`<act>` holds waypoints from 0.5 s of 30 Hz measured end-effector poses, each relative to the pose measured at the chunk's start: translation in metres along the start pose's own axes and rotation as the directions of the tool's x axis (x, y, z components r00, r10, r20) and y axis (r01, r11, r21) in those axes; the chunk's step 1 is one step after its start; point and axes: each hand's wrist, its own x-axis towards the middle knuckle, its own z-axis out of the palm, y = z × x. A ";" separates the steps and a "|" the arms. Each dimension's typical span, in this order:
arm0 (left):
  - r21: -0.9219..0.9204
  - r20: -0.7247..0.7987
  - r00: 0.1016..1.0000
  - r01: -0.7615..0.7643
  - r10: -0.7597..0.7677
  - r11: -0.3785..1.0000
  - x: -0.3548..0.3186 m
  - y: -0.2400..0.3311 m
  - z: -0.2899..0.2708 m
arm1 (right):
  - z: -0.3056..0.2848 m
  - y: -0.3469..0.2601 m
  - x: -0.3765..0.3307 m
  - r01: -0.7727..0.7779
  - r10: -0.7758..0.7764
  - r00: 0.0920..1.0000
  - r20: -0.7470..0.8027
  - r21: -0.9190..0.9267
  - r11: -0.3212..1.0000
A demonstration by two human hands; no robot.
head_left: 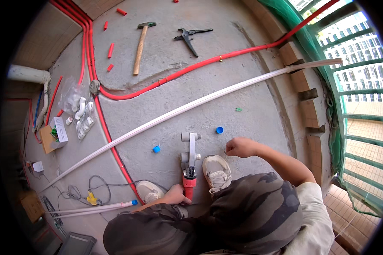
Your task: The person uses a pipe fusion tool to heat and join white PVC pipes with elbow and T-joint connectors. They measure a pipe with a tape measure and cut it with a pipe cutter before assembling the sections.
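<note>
Welder [190, 161] lies between both shoes — left hand [175, 195] clamped on its red handle, right hand [239, 147] fisted over bare concrete.

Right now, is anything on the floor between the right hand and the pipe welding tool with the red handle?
Nothing visible blocks it. The right hand rests on bare concrete beside the right shoe, apart from the welding tool. The left hand already grips its red handle. The blue cap lies beyond, off that line.

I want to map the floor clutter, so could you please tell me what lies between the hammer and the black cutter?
In the head view, only bare concrete floor lies between the hammer and the black cutter.
</note>
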 end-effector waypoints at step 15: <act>0.088 -0.245 0.968 0.070 -0.047 0.994 0.001 0.021 0.012 | -0.010 0.016 0.018 0.118 -0.118 0.993 -0.007 0.102 0.988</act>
